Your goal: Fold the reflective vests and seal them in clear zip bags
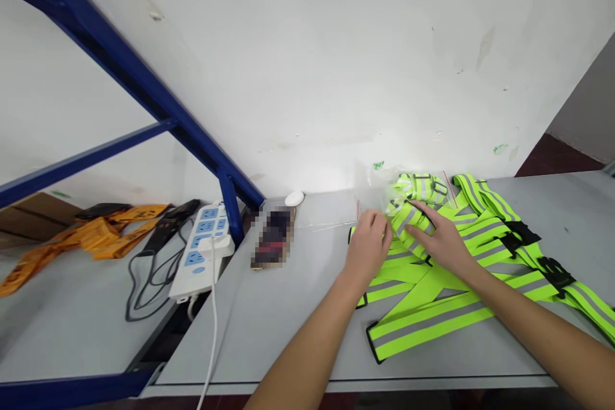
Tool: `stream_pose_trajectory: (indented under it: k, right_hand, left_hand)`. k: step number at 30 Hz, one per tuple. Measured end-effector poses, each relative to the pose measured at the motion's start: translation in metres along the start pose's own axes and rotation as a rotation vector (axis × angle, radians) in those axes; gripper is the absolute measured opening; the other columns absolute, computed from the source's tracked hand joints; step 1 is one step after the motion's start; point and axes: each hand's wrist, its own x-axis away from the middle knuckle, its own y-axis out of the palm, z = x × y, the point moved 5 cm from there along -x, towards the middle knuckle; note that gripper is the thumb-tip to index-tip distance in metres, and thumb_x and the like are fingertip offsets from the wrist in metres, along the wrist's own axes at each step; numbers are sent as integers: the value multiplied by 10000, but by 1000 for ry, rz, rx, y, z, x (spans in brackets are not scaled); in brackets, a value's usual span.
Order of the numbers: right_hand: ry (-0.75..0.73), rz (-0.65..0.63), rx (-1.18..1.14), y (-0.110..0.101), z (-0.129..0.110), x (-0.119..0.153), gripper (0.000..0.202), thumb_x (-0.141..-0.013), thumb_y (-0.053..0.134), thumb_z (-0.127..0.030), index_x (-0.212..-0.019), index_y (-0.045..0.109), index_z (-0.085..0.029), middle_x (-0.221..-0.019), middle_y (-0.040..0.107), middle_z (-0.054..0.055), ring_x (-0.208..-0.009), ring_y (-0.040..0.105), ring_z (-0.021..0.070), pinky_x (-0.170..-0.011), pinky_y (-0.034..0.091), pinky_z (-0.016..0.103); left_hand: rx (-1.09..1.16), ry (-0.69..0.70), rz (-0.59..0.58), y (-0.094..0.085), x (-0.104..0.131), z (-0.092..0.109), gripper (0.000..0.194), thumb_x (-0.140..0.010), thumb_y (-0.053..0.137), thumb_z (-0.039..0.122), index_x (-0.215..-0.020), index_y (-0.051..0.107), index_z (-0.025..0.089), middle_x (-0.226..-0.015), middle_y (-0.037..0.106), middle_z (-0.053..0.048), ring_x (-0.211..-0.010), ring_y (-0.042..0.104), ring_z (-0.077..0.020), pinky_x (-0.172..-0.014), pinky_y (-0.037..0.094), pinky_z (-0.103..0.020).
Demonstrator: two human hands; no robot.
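Note:
My right hand (446, 242) grips a rolled-up neon-yellow reflective strap bundle (408, 223) with grey stripes, thumb and fingers around its near side. To its left, my left hand (369, 240) is closed at the edge of a clear plastic zip bag (372, 187), fingers bent; the exact pinch is partly hidden. The bundle's far end meets the bag's mouth. Just behind lies another rolled strap bundle (423, 187), seen partly through clear plastic. Under both hands, loose yellow reflective straps (432, 323) with black buckles spread over the grey table (288, 327).
A phone, blurred out (273, 240), and a white oval object (295, 198) lie left of my hands. Further left are a power strip (199, 250) with cables, a blue metal frame (144, 99), orange straps (103, 234) and a cardboard box (36, 221). A white wall (312, 64) stands behind.

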Motion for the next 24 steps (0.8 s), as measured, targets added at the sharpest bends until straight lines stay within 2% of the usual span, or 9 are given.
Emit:
stream_pose_trajectory:
  k: [2, 4, 6, 8, 12, 15, 19, 21, 24]
  right_hand:
    - [-72, 31, 43, -1, -3, 1, 545, -852, 540, -444, -1361, 491, -255, -1291, 598, 98, -499, 533, 121, -546, 512, 329]
    - [-187, 42, 102, -2, -6, 1, 497, -876, 518, -390, -1351, 499, -243, -1307, 591, 85, -773, 655, 205, -719, 544, 364]
    - [-309, 44, 179, -2, -10, 2, 467, -897, 497, -336, -1353, 493, -236, -1310, 591, 75, -1060, 620, 250, -875, 514, 381]
    - [-386, 28, 272, -2, -12, 3, 457, -917, 469, -312, -1369, 473, -242, -1302, 596, 75, -1154, 580, 258, -904, 505, 388]
    - [-480, 7, 429, -2, -16, 6, 457, -938, 437, -285, -1393, 435, -242, -1289, 604, 76, -1087, 619, 239, -832, 532, 357]
    - [-555, -35, 550, 5, -23, 14, 470, -925, 439, -215, -1394, 432, -233, -1299, 597, 68, -1016, 638, 212, -759, 534, 309]
    - [-604, -64, 762, 24, -32, 27, 527, -881, 412, -91, -1380, 461, -253, -1316, 596, 42, -917, 644, 193, -630, 498, 259]
    - [-605, -30, 838, 29, -35, 29, 548, -876, 407, -78, -1386, 459, -270, -1324, 594, 26, -850, 637, 181, -568, 464, 249]
    - [-594, 31, 905, 28, -37, 27, 552, -883, 412, -95, -1400, 447, -285, -1331, 588, 21, -789, 619, 170, -516, 424, 246]
  left_hand:
    - [41, 26, -56, 4, 1, 3, 130, -912, 427, 139, -823, 509, 189, -929, 504, -58, -858, 524, -180, -790, 483, -338]
    - [104, 5, -67, 7, 3, 4, 127, -917, 430, 159, -838, 526, 187, -991, 473, -76, -896, 520, -182, -783, 486, -322]
    - [185, -56, -56, 8, 5, 3, 113, -915, 444, 179, -864, 543, 192, -1039, 433, -86, -944, 519, -185, -786, 491, -309]
    - [264, -122, -27, 7, 7, 1, 80, -899, 476, 198, -875, 553, 197, -1083, 405, -90, -999, 513, -193, -828, 486, -315]
    - [500, -271, 63, 5, 6, -2, 211, -926, 431, 304, -776, 535, 196, -1048, 443, -78, -1024, 513, -201, -900, 458, -336]
    - [825, -619, 202, 9, 9, -13, 324, -956, 357, 447, -749, 442, 213, -875, 499, -32, -861, 561, -167, -769, 491, -305]
    - [1145, -1027, 305, 20, 18, -15, 372, -860, 503, 598, -900, 415, 239, -889, 588, -3, -819, 611, -162, -676, 498, -283]
    - [1264, -1042, 247, 22, 15, -10, 394, -860, 491, 602, -983, 465, 229, -958, 630, -31, -878, 634, -187, -715, 510, -310]
    - [1339, -917, 94, 23, 9, 4, 456, -893, 407, 599, -1053, 551, 197, -1031, 667, -76, -977, 639, -225, -801, 511, -351]
